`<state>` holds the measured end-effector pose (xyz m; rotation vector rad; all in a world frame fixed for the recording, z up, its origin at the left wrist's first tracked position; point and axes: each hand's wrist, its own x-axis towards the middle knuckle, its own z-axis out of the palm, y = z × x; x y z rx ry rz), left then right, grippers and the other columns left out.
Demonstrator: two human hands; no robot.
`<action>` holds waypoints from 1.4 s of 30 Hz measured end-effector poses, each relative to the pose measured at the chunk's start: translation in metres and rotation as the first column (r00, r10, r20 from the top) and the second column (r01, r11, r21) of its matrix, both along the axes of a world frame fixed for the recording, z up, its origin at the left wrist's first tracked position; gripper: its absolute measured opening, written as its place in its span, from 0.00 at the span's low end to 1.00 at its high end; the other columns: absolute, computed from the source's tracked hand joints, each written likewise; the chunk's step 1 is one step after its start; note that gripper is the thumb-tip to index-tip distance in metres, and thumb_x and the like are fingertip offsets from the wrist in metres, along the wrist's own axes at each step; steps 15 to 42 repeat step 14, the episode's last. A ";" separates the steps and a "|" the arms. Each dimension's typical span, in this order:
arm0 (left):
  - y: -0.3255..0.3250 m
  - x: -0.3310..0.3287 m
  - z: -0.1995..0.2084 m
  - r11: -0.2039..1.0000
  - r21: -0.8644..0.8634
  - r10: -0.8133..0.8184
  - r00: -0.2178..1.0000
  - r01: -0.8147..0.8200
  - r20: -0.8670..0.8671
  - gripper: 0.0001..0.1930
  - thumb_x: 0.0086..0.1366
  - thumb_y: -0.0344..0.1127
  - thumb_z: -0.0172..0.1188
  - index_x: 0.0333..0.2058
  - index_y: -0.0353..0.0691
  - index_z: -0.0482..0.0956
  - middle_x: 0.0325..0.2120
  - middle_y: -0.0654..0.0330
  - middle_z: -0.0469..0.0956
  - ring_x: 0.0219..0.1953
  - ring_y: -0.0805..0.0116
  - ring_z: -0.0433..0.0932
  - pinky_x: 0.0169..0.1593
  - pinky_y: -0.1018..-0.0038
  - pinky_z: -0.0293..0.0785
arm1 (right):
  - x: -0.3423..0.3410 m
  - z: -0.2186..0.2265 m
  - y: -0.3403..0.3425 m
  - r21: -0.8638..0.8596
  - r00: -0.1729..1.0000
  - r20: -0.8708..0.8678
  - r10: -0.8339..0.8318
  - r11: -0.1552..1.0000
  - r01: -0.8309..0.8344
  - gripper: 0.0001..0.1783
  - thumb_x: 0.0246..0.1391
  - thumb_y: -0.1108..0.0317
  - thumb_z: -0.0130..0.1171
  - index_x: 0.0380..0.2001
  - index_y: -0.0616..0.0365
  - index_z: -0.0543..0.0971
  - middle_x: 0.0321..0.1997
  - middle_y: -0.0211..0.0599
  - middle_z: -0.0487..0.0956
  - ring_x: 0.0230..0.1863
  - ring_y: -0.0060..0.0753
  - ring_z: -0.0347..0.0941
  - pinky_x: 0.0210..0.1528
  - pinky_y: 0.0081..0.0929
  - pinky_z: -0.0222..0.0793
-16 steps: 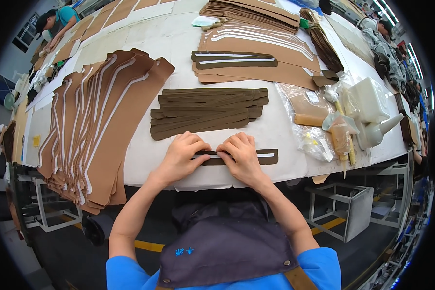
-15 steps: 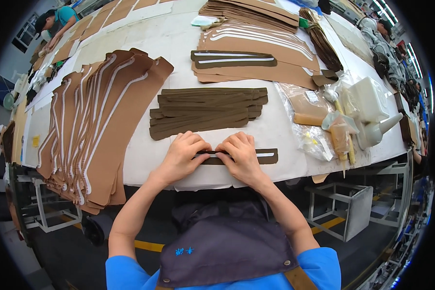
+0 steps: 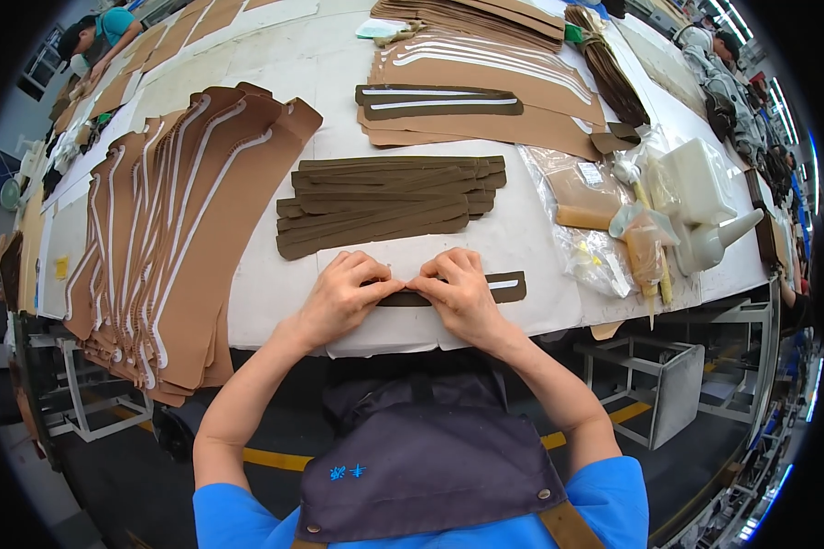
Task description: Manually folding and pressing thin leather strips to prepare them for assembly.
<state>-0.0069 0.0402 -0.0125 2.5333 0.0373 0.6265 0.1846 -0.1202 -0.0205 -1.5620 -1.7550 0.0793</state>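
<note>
A dark olive-brown strip with a white band along it lies near the table's front edge, under both of my hands. My left hand has thumb and fingertips pinched together at the strip's middle part. My right hand pinches there too, its fingertips almost meeting the left ones. The strip's right end sticks out past my right hand; most of its middle is covered by my fingers. Just beyond my hands lies a pile of similar dark strips.
Brown panels with white bands fan out on the left, overhanging the edge. Farther back, two banded dark strips rest on brown panels. On the right are plastic bags, a white bottle and a glue-filled piping bag. Other people work farther off.
My thumbs have come up to the fingertips, and the two pinches now nearly meet over the strip. The whole view has shifted slightly.
</note>
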 end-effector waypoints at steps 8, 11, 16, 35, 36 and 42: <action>0.004 -0.016 0.008 0.966 0.254 -0.040 0.999 0.040 -0.003 0.24 0.50 0.23 0.64 0.49 0.40 0.86 0.40 0.62 0.80 0.44 0.61 0.80 0.47 0.65 0.80 | 0.023 0.004 -0.017 0.028 0.967 0.220 0.128 0.990 -0.138 0.20 0.47 0.73 0.60 0.46 0.62 0.83 0.44 0.36 0.77 0.49 0.41 0.74 0.55 0.41 0.69; 0.011 -0.030 0.009 0.957 0.289 -0.020 1.000 0.021 -0.006 0.24 0.50 0.24 0.64 0.50 0.39 0.86 0.41 0.62 0.80 0.45 0.61 0.81 0.47 0.64 0.80 | 0.042 0.007 -0.034 -0.005 0.964 0.225 0.142 0.989 -0.145 0.21 0.47 0.73 0.60 0.47 0.63 0.82 0.45 0.37 0.77 0.49 0.41 0.75 0.54 0.41 0.70; 0.017 -0.046 0.011 0.945 0.326 -0.001 1.000 0.011 -0.031 0.22 0.52 0.24 0.63 0.49 0.38 0.85 0.43 0.60 0.81 0.47 0.60 0.81 0.49 0.65 0.80 | 0.054 0.008 -0.050 -0.007 0.959 0.262 0.105 0.994 -0.107 0.21 0.47 0.74 0.60 0.48 0.63 0.82 0.45 0.37 0.77 0.48 0.41 0.75 0.53 0.41 0.70; 0.017 -0.046 0.011 0.945 0.326 -0.001 1.000 0.011 -0.031 0.22 0.52 0.24 0.63 0.49 0.38 0.85 0.43 0.60 0.81 0.47 0.60 0.81 0.49 0.65 0.80 | 0.054 0.008 -0.050 -0.007 0.959 0.262 0.105 0.994 -0.107 0.21 0.47 0.74 0.60 0.48 0.63 0.82 0.45 0.37 0.77 0.48 0.41 0.75 0.53 0.41 0.70; 0.017 -0.046 0.011 0.945 0.326 -0.001 1.000 0.011 -0.031 0.22 0.52 0.24 0.63 0.49 0.38 0.85 0.43 0.60 0.81 0.47 0.60 0.81 0.49 0.65 0.80 | 0.054 0.008 -0.050 -0.007 0.959 0.262 0.105 0.994 -0.107 0.21 0.47 0.74 0.60 0.48 0.63 0.82 0.45 0.37 0.77 0.48 0.41 0.75 0.53 0.41 0.70; 0.017 -0.046 0.011 0.945 0.326 -0.001 1.000 0.011 -0.031 0.22 0.52 0.24 0.63 0.49 0.38 0.85 0.43 0.60 0.81 0.47 0.60 0.81 0.49 0.65 0.80 | 0.054 0.008 -0.050 -0.007 0.959 0.262 0.105 0.994 -0.107 0.21 0.47 0.74 0.60 0.48 0.63 0.82 0.45 0.37 0.77 0.48 0.41 0.75 0.53 0.41 0.70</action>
